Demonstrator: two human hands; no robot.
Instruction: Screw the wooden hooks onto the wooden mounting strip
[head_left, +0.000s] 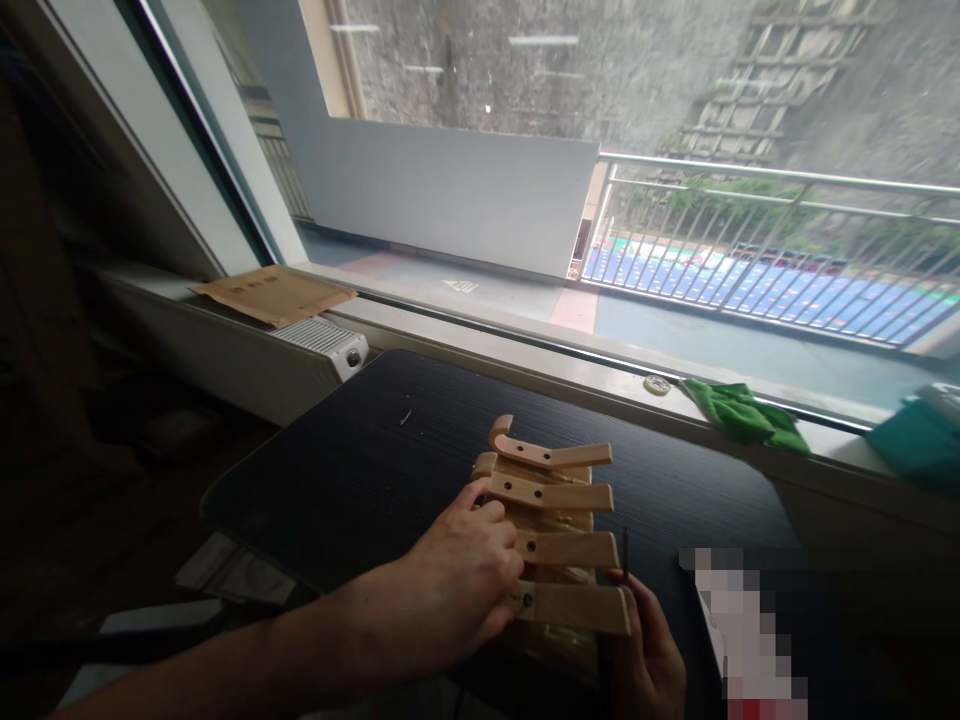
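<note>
Several pale wooden hooks (574, 495) with dark screws lie side by side across a tan backing (559, 645) with a shiny surface, on the black table. My left hand (469, 575) comes from the lower left with its fingers curled over the left ends of the hooks, gripping them. Those left ends are partly hidden by it. At the near right side, my right hand (651, 640) is closed around a thin dark rod (625, 548) that points upward beside the hooks' right ends. The rod's lower part is hidden in the hand.
The black table (322, 460) meets a window sill (510, 345). On the sill are a green cloth (746, 412), a small round roll (658, 385) and a teal item (919, 435). A brown envelope (277, 293) lies by a white heater (330, 340). A blurred-out item (750, 620) is at lower right.
</note>
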